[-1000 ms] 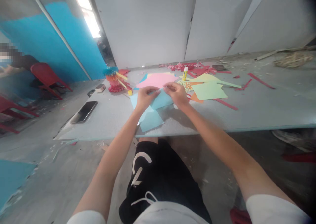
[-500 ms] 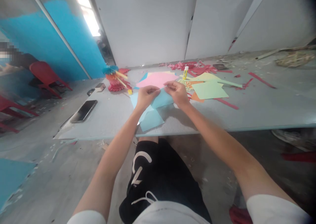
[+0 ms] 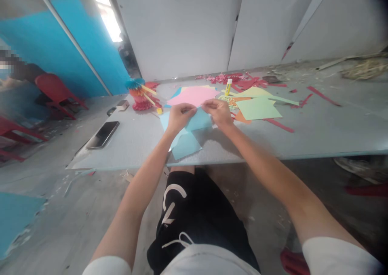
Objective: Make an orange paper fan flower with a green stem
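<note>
A sheet of light blue paper (image 3: pixel 198 120) is pinched along its upper edge between my two hands, held up above the table. My left hand (image 3: pixel 181 116) grips it with thumb and fingertips near the middle of that edge. Just to its right, my right hand (image 3: pixel 220 111) pinches the same edge, fingers closed. Below lie other light blue paper pieces (image 3: pixel 186 145) on the table, partly hidden by my left wrist. Behind my hands rests a pink sheet (image 3: pixel 194 95), stacked over blue and yellow paper.
A yellow glue stick (image 3: pixel 228 87) stands uncapped-looking behind green paper (image 3: pixel 259 108). Red scraps (image 3: pixel 324 96) are strewn over the table (image 3: pixel 303 139). A colourful fringed paper figure (image 3: pixel 142 96) and a phone (image 3: pixel 103 135) are at left. A person sits beyond a red chair (image 3: pixel 57 91).
Almost nothing differs. Both hands keep their pinch on the light blue paper, and the view has shifted very slightly.
</note>
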The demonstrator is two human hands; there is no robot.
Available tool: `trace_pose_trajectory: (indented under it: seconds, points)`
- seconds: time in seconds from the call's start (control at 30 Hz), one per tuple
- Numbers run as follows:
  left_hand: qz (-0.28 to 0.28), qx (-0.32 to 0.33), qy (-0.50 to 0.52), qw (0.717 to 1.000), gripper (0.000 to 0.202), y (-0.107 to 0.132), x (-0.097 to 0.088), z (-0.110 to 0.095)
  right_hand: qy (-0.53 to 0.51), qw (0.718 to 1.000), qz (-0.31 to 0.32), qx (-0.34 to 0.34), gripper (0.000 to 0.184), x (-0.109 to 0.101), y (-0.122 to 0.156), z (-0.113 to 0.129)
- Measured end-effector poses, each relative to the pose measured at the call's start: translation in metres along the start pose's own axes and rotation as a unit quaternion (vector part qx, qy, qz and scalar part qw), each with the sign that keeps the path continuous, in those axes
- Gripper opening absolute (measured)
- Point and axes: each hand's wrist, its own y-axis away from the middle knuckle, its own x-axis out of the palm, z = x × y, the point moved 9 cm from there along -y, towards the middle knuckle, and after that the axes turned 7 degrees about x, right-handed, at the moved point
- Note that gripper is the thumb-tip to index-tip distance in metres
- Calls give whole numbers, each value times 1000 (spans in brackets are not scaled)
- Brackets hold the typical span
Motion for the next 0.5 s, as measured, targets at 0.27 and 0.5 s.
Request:
trace_pose_trajectory:
  seconds: [0.27,0.5]
  points:
    - [4,-2,-33,999,14,0,1,1,68,997,16,-10,21,3,0,0]
    - [0,4,-51,999,15,1,-2,-2,137,987,34,-76,41,12,9,19]
